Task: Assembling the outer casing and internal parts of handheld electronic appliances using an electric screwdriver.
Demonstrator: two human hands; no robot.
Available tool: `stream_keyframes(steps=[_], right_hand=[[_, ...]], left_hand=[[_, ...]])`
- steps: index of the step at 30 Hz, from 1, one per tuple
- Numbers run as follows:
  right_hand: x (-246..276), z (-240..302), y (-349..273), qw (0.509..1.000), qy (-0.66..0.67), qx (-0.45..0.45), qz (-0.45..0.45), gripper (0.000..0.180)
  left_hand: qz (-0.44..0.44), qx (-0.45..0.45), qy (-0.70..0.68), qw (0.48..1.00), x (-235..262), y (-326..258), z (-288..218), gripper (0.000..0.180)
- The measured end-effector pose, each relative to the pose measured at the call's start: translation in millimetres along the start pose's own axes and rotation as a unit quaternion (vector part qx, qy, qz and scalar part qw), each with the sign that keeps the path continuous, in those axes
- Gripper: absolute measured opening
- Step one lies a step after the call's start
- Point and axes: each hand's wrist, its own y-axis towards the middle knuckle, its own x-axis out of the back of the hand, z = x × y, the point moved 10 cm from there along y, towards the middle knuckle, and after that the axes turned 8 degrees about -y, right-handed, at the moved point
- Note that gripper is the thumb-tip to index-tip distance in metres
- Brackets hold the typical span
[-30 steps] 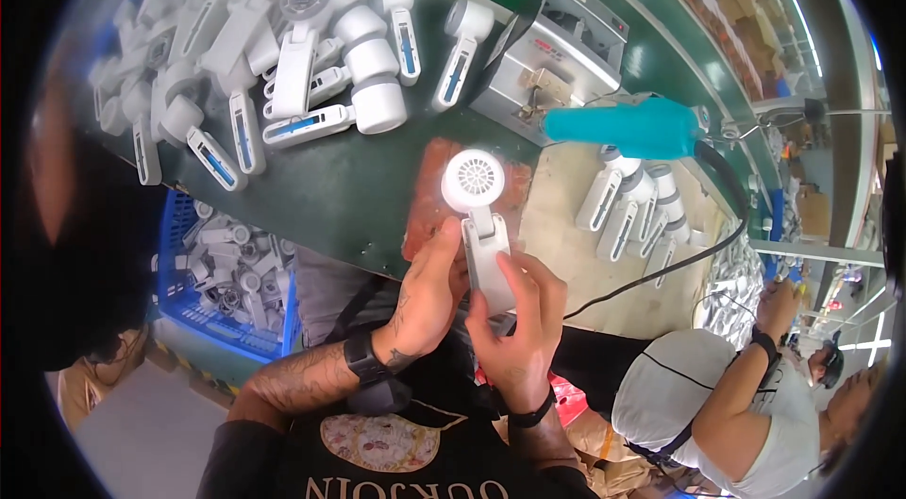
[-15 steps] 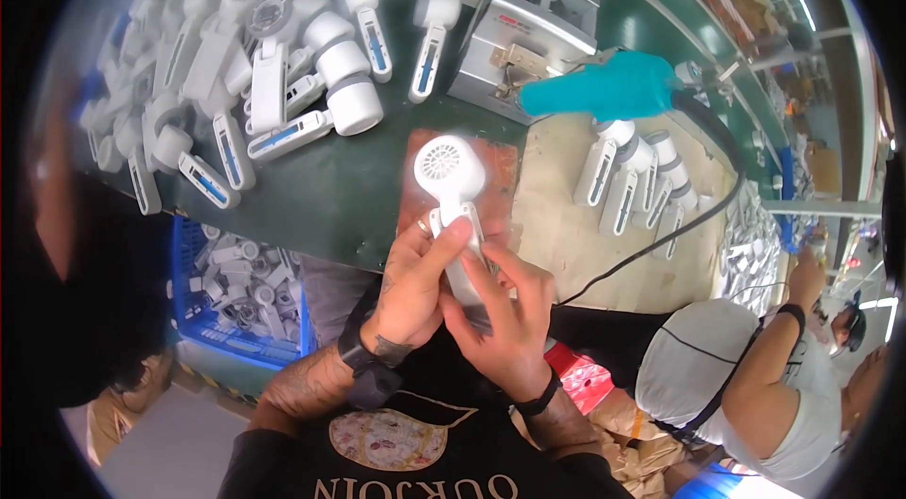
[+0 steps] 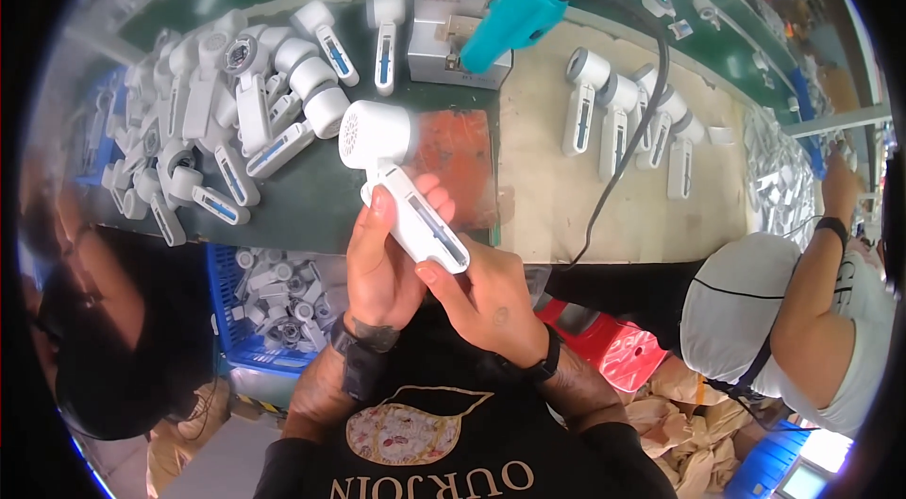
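I hold a white handheld fan [image 3: 415, 216] with a round grille head and a slim handle, lifted over the table's near edge. Its handle side with the dark slot and blue strip faces up. My left hand [image 3: 382, 268] grips the handle just below the head, thumb on one side and fingertips showing on the other. At the handle's lower end, my right hand [image 3: 486, 301] has its thumb against it; its other fingers are partly hidden. Beyond the fan lies a reddish-brown mat [image 3: 458, 169].
Many similar fans [image 3: 203, 112] are piled at the left; several more [image 3: 618, 107] lie at the right. A teal corded tool [image 3: 519, 13] hangs before a silver machine [image 3: 448, 3]. A blue basket [image 3: 226, 310] of parts stands below. Co-workers sit on both sides, one in a white shirt [image 3: 746, 305].
The fan has turned from grille up to its slotted side up, its head now tilted to the left. My right hand has shifted to the handle's lower end. The whole view has also shifted.
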Motion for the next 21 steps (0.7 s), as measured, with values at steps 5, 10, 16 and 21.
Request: stream_keyframes(steps=[5, 10, 16, 21], right_hand=[[0.2, -3.3, 0.7, 1.000, 0.003, 0.011, 0.018, 0.023], [-3.9, -10.2, 11.3, 0.999, -0.015, 0.022, 0.021, 0.023], [28.6, -50.7, 16.0, 0.998, 0.010, -0.067, 0.012, 0.031], [98.3, -21.7, 92.4, 0.952, -0.046, 0.072, -0.294, 0.056]], left_hand=[[-0.005, -0.009, -0.011, 1.000, 0.9, 4.7, 3.4, 0.055], [-0.024, -0.005, -0.009, 1.000, 2.3, 16.7, 3.9, 0.055], [0.044, 0.035, 0.614, 0.787, -23.5, 38.7, -39.7, 0.037], [0.150, -0.225, 0.784, 0.560, -69.3, 40.2, -53.1, 0.036]])
